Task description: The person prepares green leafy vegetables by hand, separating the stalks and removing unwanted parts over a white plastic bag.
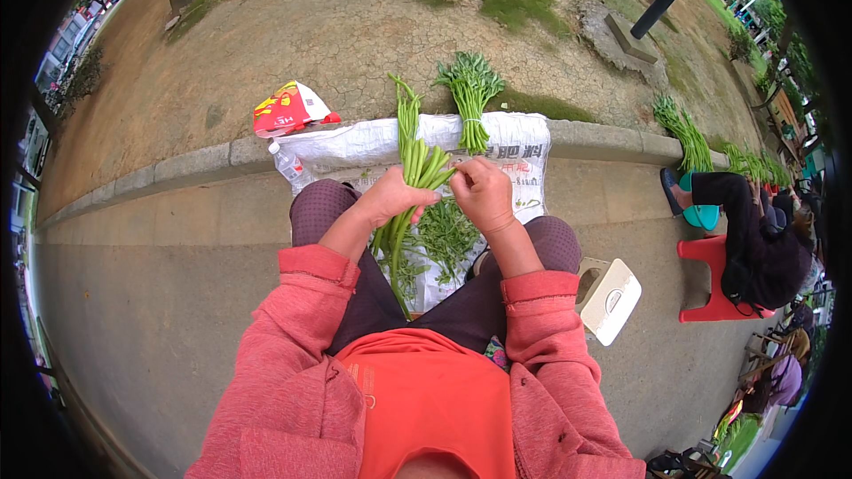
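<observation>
My left hand (393, 198) is wrapped around a loose bunch of long green vegetable stems (414, 163). Their thin ends trail down between my knees. At the bunch's right side, the fingertips of my right hand (486, 194) pinch the end of a stem. Below both hands, a heap of torn green leaves (447, 234) lies on a white woven sack (512, 130) printed with writing. A bundle of leafy stems (471, 90), bound with a pale tie, rests across the sack's far part, leaves pointing away from me.
A plastic bottle (287, 163) and a red-and-white paper bag (294, 110) are at the left by the concrete curb (592, 140). A beige folding stool (609, 299) stands right of my knee. Farther right, a person sits on a red stool (702, 279) near a teal basin (702, 213).
</observation>
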`<action>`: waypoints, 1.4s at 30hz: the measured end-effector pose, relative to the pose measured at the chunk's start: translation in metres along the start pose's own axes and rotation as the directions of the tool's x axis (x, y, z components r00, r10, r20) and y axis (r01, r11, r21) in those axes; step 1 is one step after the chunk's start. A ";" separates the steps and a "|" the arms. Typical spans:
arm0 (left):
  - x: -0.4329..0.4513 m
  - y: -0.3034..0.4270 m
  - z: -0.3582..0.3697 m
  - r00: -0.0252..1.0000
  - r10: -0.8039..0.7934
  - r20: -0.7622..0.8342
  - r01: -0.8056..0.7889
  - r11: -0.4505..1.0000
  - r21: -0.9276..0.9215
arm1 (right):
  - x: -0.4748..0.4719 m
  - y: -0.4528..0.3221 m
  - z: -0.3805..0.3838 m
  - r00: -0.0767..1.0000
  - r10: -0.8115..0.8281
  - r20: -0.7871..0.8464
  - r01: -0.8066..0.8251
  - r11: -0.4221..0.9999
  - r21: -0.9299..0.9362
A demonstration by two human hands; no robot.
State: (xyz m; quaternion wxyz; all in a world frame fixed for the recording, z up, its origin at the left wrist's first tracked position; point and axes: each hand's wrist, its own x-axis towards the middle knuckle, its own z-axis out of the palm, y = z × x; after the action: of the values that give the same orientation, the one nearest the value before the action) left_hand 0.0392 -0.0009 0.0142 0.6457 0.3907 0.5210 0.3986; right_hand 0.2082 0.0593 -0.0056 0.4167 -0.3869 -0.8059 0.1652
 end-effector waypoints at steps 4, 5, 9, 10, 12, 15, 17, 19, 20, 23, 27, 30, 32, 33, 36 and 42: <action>-0.012 0.001 -0.002 0.997 0.045 0.066 -0.045 0.999 -0.008 | 0.010 0.050 -0.013 0.980 0.093 -0.176 -0.124 0.977 -0.173; -0.020 0.000 -0.004 0.993 0.067 0.098 -0.065 0.998 -0.023 | 0.020 0.064 -0.029 0.949 0.199 -0.246 -0.232 0.966 -0.112; -0.021 -0.007 -0.015 0.994 0.102 0.041 -0.095 0.985 -0.142 | 0.012 0.066 -0.033 0.895 0.444 -0.042 -0.408 0.852 0.327; -0.021 -0.003 -0.014 0.989 0.142 0.028 -0.135 0.975 -0.178 | 0.006 0.051 -0.027 0.893 0.445 0.069 -0.439 0.825 0.355; -0.022 0.001 -0.012 0.978 0.208 -0.001 -0.202 0.950 -0.239 | 0.001 0.027 -0.024 0.912 0.337 0.232 -0.394 0.877 0.275; -0.024 -0.002 -0.014 0.970 0.245 0.004 -0.237 0.944 -0.230 | 0.002 0.021 -0.025 0.914 0.230 0.335 -0.277 0.956 0.100; -0.025 0.000 -0.014 0.972 0.235 0.032 -0.220 0.945 -0.242 | 0.003 0.015 -0.026 0.937 0.179 0.299 -0.244 0.950 0.194; -0.027 0.003 -0.011 0.974 0.222 0.038 -0.207 0.948 -0.241 | 0.007 -0.003 -0.032 0.966 0.160 0.204 -0.238 0.858 0.455; -0.029 0.007 -0.008 0.976 0.215 0.032 -0.202 0.952 -0.232 | 0.008 -0.011 -0.038 0.961 0.131 0.243 -0.232 0.858 0.458; -0.030 0.006 -0.007 0.978 0.205 0.041 -0.195 0.965 -0.177 | 0.008 -0.022 -0.042 0.954 0.027 0.299 -0.170 0.869 0.465; -0.029 0.009 -0.006 0.982 0.177 0.071 -0.167 0.978 -0.127 | 0.005 -0.018 -0.038 0.963 -0.120 0.242 0.021 0.926 0.377; -0.028 0.008 -0.007 0.984 0.163 0.078 -0.151 0.979 -0.136 | 0.007 -0.021 -0.041 0.960 -0.192 0.204 0.123 0.944 0.306; -0.027 0.007 -0.009 0.987 0.142 0.081 -0.130 0.983 -0.132 | 0.008 -0.025 -0.042 0.960 -0.230 0.158 0.177 0.940 0.293; -0.026 0.007 -0.010 0.988 0.133 0.083 -0.121 0.984 -0.130 | 0.007 -0.025 -0.043 0.955 -0.228 0.188 0.172 0.947 0.271; -0.026 0.008 -0.013 0.992 0.099 0.084 -0.090 0.990 -0.111 | 0.006 -0.025 -0.044 0.940 -0.225 0.256 0.178 0.965 0.194; -0.025 0.009 -0.013 0.993 0.094 0.066 -0.088 0.992 -0.085 | 0.002 -0.022 -0.038 0.940 -0.231 0.252 0.214 0.972 0.094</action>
State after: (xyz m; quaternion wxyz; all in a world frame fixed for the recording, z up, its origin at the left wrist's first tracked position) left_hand 0.0222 -0.0194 0.0295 0.6601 0.4010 0.4631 0.4348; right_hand 0.2275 0.0441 0.0310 0.3350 -0.2544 -0.8865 0.1927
